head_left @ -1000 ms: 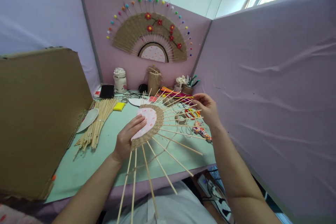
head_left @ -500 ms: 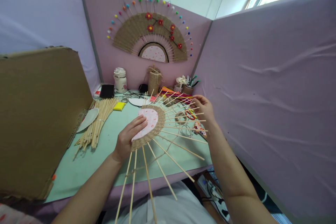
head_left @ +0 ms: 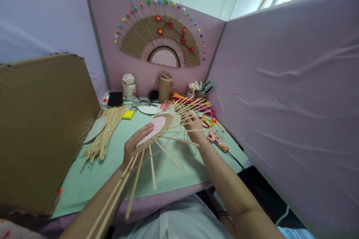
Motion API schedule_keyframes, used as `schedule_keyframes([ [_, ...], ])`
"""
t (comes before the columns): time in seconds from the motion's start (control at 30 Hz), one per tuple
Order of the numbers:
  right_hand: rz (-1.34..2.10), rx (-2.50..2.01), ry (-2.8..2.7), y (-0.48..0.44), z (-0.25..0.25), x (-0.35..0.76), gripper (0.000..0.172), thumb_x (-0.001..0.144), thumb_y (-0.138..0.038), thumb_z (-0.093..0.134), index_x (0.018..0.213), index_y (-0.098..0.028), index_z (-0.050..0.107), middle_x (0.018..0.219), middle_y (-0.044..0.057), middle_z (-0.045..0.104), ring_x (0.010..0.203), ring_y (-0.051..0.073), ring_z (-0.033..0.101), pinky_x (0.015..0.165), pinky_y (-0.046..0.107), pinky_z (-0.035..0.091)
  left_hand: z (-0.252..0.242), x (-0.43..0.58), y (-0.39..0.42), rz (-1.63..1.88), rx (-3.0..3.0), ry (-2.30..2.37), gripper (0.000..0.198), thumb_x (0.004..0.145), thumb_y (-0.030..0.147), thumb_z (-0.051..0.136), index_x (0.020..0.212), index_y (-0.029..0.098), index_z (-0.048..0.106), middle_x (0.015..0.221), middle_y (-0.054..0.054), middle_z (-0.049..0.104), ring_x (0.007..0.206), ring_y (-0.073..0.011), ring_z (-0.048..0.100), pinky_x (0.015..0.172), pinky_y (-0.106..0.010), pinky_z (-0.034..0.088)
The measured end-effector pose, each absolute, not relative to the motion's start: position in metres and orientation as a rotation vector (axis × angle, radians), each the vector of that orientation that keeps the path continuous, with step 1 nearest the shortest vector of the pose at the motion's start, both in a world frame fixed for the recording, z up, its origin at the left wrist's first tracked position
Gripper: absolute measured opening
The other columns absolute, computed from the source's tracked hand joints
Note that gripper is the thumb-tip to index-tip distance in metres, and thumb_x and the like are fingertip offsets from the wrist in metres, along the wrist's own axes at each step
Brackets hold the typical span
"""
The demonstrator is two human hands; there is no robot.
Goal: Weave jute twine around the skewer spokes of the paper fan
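My left hand grips a half-made fan by its pink half-round centre, thumb on top. The fan has a band of woven brown twine round the pink core and several long bamboo sticks fanning outward. It is tilted, its near sticks pointing down toward me. My right hand is closed among the far sticks just right of the woven band, fingers pinched on what looks like the twine; the strand itself is hard to make out.
A finished fan hangs on the pink back wall. Loose bamboo sticks lie left on the green table, beside a big cardboard sheet. A jar, twine spool, scissors and glue gun stand behind and right.
The fan has tipped from nearly flat to tilted, its near sticks swinging left. My right hand moved left and inward from the stick tips to near the woven band.
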State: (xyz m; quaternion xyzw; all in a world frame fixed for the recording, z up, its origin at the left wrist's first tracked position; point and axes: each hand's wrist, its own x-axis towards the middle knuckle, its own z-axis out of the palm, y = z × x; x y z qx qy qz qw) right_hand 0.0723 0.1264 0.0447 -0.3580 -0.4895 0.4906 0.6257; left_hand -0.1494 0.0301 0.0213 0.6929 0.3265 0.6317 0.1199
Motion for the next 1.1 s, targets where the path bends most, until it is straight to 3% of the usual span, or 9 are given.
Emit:
schedule_keyframes([
  [0.17,0.806,-0.95,-1.181,0.118,0.051,0.072,0.036,0.079,-0.054,0.06,0.089,-0.02,0.061,0.087,0.002,0.062,0.083,0.016,0.057,0.084,0.031,0.046,0.018,-0.146,0.036,1.873,1.478,1.146,0.036,0.08,0.039,0.071,0.111,0.02,0.071,0.115,-0.009,0.071,0.106,-0.0264,0.067,0.094,-0.041,0.055],
  [0.33,0.551,-0.944,-1.244,0.1,0.07,0.079,0.027,0.087,-0.047,0.054,0.092,-0.022,0.062,0.092,0.003,0.062,0.089,0.017,0.057,0.086,0.031,0.045,0.017,-0.143,0.043,1.919,1.019,1.079,0.039,0.067,0.037,0.082,0.1,0.017,0.073,0.092,-0.006,0.075,0.082,-0.0233,0.072,0.08,-0.041,0.062],
  [0.57,0.449,-1.097,-1.406,0.097,0.052,0.138,0.027,0.084,-0.045,0.058,0.093,-0.02,0.063,0.093,0.006,0.062,0.089,0.02,0.059,0.081,0.034,0.047,0.024,-0.139,0.043,2.007,0.958,0.947,0.034,0.065,0.031,0.083,0.093,0.017,0.072,0.094,-0.004,0.073,0.089,-0.0211,0.07,0.08,-0.04,0.064],
  [0.87,0.113,-2.037,-1.759,0.089,0.006,0.251,0.054,0.076,-0.046,0.064,0.119,-0.013,0.061,0.12,0.021,0.061,0.117,0.034,0.054,0.098,0.043,0.038,0.022,-0.139,0.045,2.018,0.954,0.919,0.029,0.066,0.026,0.082,0.092,0.017,0.073,0.095,-0.003,0.072,0.089,-0.0173,0.069,0.081,-0.035,0.063],
  [1.1,0.183,-2.167,-1.86,0.091,-0.008,0.256,0.056,0.074,-0.047,0.068,0.119,-0.013,0.063,0.107,0.017,0.069,0.103,0.031,0.062,0.087,0.037,0.043,0.019,-0.141,0.048,2.003,0.982,0.976,0.031,0.066,0.029,0.081,0.093,0.018,0.07,0.101,-0.004,0.071,0.095,-0.0205,0.068,0.082,-0.04,0.062],
])
